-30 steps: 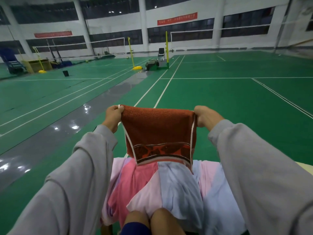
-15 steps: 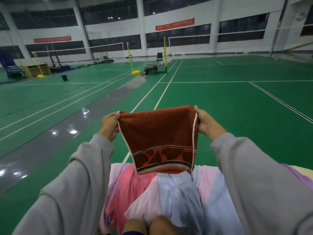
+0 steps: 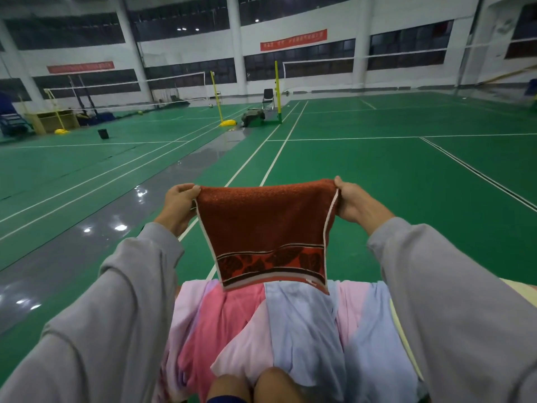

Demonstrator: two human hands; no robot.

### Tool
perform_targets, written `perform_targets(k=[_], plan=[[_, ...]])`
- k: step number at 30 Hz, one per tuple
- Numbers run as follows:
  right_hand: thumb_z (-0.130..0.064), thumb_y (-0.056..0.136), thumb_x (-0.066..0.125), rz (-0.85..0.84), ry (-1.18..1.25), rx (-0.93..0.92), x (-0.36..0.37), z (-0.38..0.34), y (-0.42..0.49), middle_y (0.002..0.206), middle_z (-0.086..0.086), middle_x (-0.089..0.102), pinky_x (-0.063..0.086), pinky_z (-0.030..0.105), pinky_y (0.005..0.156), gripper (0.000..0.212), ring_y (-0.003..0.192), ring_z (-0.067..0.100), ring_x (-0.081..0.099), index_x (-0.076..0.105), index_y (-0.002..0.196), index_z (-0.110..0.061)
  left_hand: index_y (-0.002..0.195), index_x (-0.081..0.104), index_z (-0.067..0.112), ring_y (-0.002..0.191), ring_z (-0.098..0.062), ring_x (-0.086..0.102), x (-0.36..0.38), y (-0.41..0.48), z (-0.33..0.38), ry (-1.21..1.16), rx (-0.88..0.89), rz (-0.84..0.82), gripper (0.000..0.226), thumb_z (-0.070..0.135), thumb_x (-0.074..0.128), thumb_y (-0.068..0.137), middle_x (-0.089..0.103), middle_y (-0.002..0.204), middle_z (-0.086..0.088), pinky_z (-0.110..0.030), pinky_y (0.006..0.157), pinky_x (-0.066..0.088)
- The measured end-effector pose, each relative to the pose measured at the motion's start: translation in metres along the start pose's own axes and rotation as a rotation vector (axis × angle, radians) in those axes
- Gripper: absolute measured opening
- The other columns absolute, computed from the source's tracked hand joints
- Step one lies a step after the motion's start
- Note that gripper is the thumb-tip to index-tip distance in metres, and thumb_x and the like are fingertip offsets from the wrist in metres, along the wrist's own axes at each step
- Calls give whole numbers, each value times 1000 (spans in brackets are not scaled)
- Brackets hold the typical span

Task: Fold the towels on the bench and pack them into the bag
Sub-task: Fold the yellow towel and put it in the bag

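Note:
A rust-red towel [image 3: 266, 222] with a patterned border band hangs doubled over in the air in front of me. My left hand [image 3: 177, 206] pinches its top left corner and my right hand [image 3: 353, 200] pinches its top right corner. Under it, pink, light blue and lilac towels [image 3: 290, 324] lie spread and rumpled over the bench [image 3: 520, 287], of which only a pale strip shows at the right. My knees [image 3: 255, 386] press against the near edge of the pile. No bag is in view.
A green sports court [image 3: 377, 175] with white lines stretches ahead, with a wet grey strip [image 3: 87, 237] to the left. Far off stand yellow net posts [image 3: 277, 91], a chair [image 3: 268, 98] and a dark bundle [image 3: 253, 117].
My hands have drawn slightly nearer and lower with the red towel, and its top edge now sags a little between them. My head has tilted down a touch.

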State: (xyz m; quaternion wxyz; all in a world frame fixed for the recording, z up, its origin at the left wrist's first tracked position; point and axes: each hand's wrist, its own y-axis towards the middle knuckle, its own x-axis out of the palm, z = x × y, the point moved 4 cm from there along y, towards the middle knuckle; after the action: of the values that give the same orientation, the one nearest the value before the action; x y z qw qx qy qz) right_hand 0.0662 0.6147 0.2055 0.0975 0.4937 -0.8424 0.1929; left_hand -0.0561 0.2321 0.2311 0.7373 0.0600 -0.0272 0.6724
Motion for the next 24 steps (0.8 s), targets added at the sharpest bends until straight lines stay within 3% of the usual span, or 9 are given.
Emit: perform_targets(k=[4, 6, 10, 12, 15, 18, 21, 22, 24], plan=[[-42, 104, 51, 30, -92, -31, -1, -12, 4, 72, 6, 65, 60, 38, 70, 35, 66, 23, 65, 63, 97, -10, 130, 57, 3, 97, -25, 67, 10, -6, 9, 24, -1, -228, 35, -6, 59, 97, 66, 113, -18, -37, 95, 57], [-36, 98, 66, -23, -179, -53, -2, -22, -3, 77, 6, 67, 60, 39, 73, 27, 69, 22, 66, 65, 94, -9, 126, 62, 1, 99, -23, 67, 9, -5, 11, 207, 42, -248, 36, -10, 63, 92, 66, 112, -16, -37, 101, 54], [-14, 83, 82, -7, -510, -95, -12, -34, -4, 99, 8, 74, 59, 38, 78, 28, 88, 23, 72, 70, 107, -6, 112, 72, 7, 90, -24, 60, 5, 2, 18, 1029, 317, -140, 22, 4, 72, 91, 67, 97, -10, -35, 85, 48], [-9, 79, 85, -2, -608, -103, -13, -36, -4, 97, 8, 76, 59, 37, 82, 31, 90, 25, 73, 70, 106, -3, 107, 75, 6, 89, -27, 58, 9, 2, 21, 1204, 431, -96, 17, 7, 71, 91, 64, 91, -9, -35, 82, 44], [0, 77, 83, -57, -596, -108, -10, -37, -7, 99, 14, 77, 61, 34, 77, 33, 91, 27, 76, 69, 107, 5, 102, 75, 7, 92, -35, 62, 16, 0, 26, 1175, 491, 1, 13, 4, 69, 91, 69, 95, -17, -41, 85, 48], [5, 76, 82, -101, -720, -142, -8, -31, -9, 108, 18, 72, 61, 38, 84, 36, 97, 31, 72, 62, 107, 6, 100, 75, 10, 96, -39, 64, 20, 2, 27, 1144, 501, 61, 15, 3, 65, 92, 72, 102, -19, -46, 87, 52], [3, 75, 85, -148, -922, -201, -10, -27, -7, 105, 11, 62, 62, 42, 84, 68, 94, 27, 68, 47, 123, -27, 102, 75, 11, 95, -38, 65, 23, 4, 27, 1187, 535, 38, 15, 7, 62, 95, 73, 102, -16, -47, 87, 54], [-2, 78, 84, -150, -1077, -247, -8, -28, -7, 101, 7, 63, 62, 39, 80, 61, 90, 23, 68, 54, 124, -30, 102, 74, 11, 94, -37, 65, 25, 4, 27, 1210, 549, 30, 15, 8, 61, 96, 73, 100, -15, -47, 87, 54], [-17, 83, 82, -77, -1451, -401, -3, -33, -8, 92, 5, 70, 61, 36, 75, 17, 78, 18, 67, 74, 98, -22, 97, 73, 14, 90, -36, 65, 27, 3, 27, 1257, 567, 24, 12, 8, 62, 94, 72, 96, -12, -47, 83, 55]])
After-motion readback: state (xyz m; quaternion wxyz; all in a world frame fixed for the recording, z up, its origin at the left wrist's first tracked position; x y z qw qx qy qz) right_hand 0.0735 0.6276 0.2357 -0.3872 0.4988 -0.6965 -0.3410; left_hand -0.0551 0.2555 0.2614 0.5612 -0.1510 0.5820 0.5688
